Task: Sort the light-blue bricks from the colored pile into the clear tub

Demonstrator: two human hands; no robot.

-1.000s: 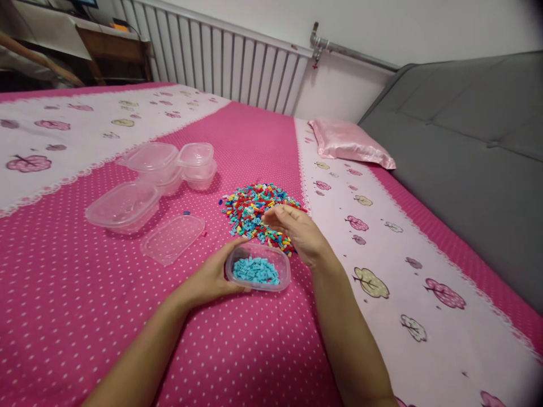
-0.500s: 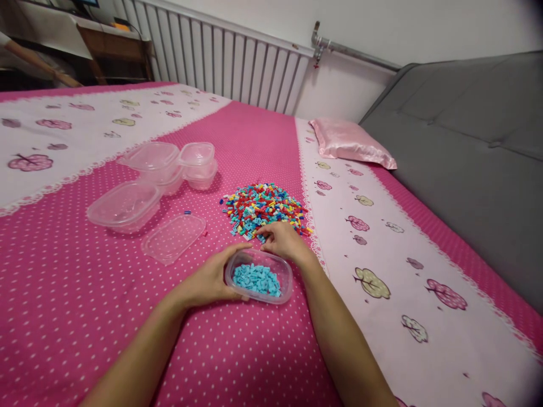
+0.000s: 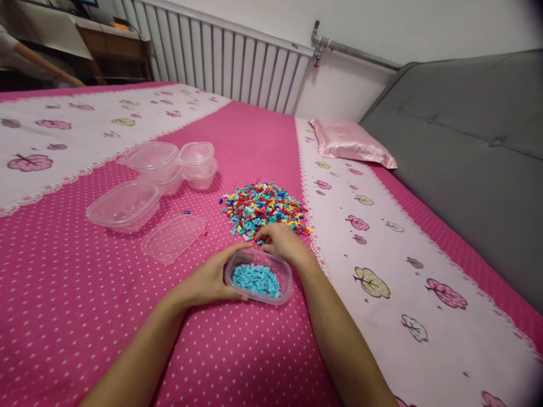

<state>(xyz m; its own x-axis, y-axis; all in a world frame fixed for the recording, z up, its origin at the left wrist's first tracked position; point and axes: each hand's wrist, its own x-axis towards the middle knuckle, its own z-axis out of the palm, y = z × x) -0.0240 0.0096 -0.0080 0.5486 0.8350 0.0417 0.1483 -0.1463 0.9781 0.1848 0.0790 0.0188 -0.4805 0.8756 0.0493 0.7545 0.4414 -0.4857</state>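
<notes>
My left hand [image 3: 216, 277] grips the left side of a clear plastic container [image 3: 286, 282], which is tilted towards me. Inside lie many light blue building bricks [image 3: 257, 279]. Just beyond the container, my right hand [image 3: 278, 242] is at the near edge of a heap of mixed-colour building bricks [image 3: 265, 204], with red, yellow, blue and white pieces. Its fingers are bent and pressed together, pointing left. Whatever they may hold is too small or hidden to make out.
Left of the heap, a clear lid [image 3: 175, 238] lies flat beside a loose dark blue brick [image 3: 187, 212]. Farther left stand several lidded clear containers [image 3: 125, 206]. A pink pillow [image 3: 352, 141] rests by the grey headboard [image 3: 462, 124]. A person's arm [image 3: 48, 66] shows at the far left.
My right hand has shifted slightly left and towards me at the heap's near edge. My left hand and the container stay nearly still. The other person's arm has moved a little.
</notes>
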